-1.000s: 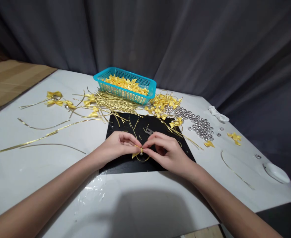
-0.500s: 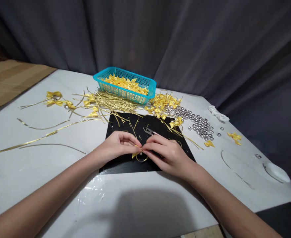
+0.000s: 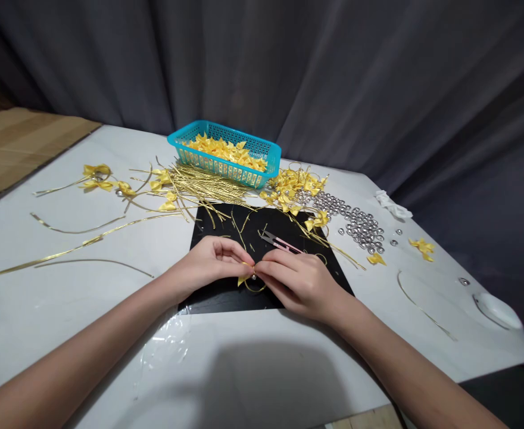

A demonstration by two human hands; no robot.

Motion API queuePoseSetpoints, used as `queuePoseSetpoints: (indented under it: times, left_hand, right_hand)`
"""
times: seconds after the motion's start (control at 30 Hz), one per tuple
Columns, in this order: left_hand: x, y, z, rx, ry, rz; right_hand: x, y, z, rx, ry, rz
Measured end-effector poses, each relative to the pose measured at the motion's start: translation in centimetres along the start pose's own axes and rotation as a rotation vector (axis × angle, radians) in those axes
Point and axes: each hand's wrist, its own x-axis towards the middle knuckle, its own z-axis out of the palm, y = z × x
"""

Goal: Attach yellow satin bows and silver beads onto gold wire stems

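Note:
Over the black mat (image 3: 230,301), my left hand (image 3: 215,262) pinches a small yellow ribbon piece (image 3: 242,279) with a silvery bead (image 3: 253,276) beside it. The fingertips of my right hand (image 3: 304,280) meet those of my left hand at this piece, closed on its gold wire (image 3: 256,290), which loops below. The exact grip is hidden by the fingers. Just beyond my right hand, small scissors with pink handles (image 3: 284,243) lie on the mat.
A turquoise basket (image 3: 226,170) of yellow ribbon pieces stands at the back. Gold wires (image 3: 208,185) lie before it. Yellow flowers (image 3: 302,182) and silvery beads (image 3: 364,229) are to the right. A white dish (image 3: 498,311) sits near the right edge.
The fingers of my right hand have shifted slightly down and bent more, showing more of the scissors. My left hand has stayed nearly still.

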Motion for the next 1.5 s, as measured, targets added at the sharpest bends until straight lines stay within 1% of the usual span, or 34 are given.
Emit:
queuePoseSetpoints:
  times: [0.2,0.43,0.7,0.83,0.9,0.93,0.97,1.03,1.13,1.2,1.27,1.43,1.5]
  left_hand:
    - [-0.1,0.2,0.0,0.012,0.001,0.014]
    - [0.1,-0.2,-0.1,0.002,-0.016,0.012]
    - [-0.1,-0.2,0.1,0.003,-0.010,-0.002]
    - [0.1,-0.1,0.2,0.018,-0.021,-0.011]
    - [0.1,0.0,0.2,0.028,-0.028,-0.007]
    - [0.2,0.0,0.2,0.028,-0.023,-0.001]
    - [0.2,0.0,0.2,0.024,-0.009,0.007]
    - [0.2,0.0,0.2,0.011,0.014,0.022]
    - [0.2,-0.1,0.3,0.002,0.023,0.044]
    - [0.2,-0.2,0.3,0.003,0.014,0.052]
    - [0.3,-0.2,0.3,0.005,0.008,0.049]
    - [0.3,-0.2,0.2,0.027,0.003,0.043]
    - [0.2,-0.1,0.2,0.060,-0.003,0.054]
  right_hand:
    - [0.0,0.0,0.0,0.018,0.023,0.003]
    - [0.0,0.0,0.0,0.001,-0.003,0.010]
    - [0.0,-0.2,0.0,-0.033,-0.002,-0.010]
    - [0.0,-0.2,0.1,0.019,-0.014,-0.005]
    - [0.0,-0.2,0.1,0.105,-0.016,0.036]
    - [0.1,-0.2,0.0,0.173,-0.015,0.081]
    - [0.2,-0.2,0.0,0.256,-0.020,0.141]
    - [0.5,-0.2,0.0,0.437,-0.048,0.315]
    - [1.0,-0.2,0.0,0.671,-0.167,0.574]
    - [1.2,-0.1,0.1,0.790,-0.240,0.665]
    - [1.3,0.0,0.1,0.829,-0.252,0.676]
    - [1.2,-0.3,0.1,0.699,-0.137,0.557]
    - [1.1,-0.4,0.1,0.723,-0.114,0.587]
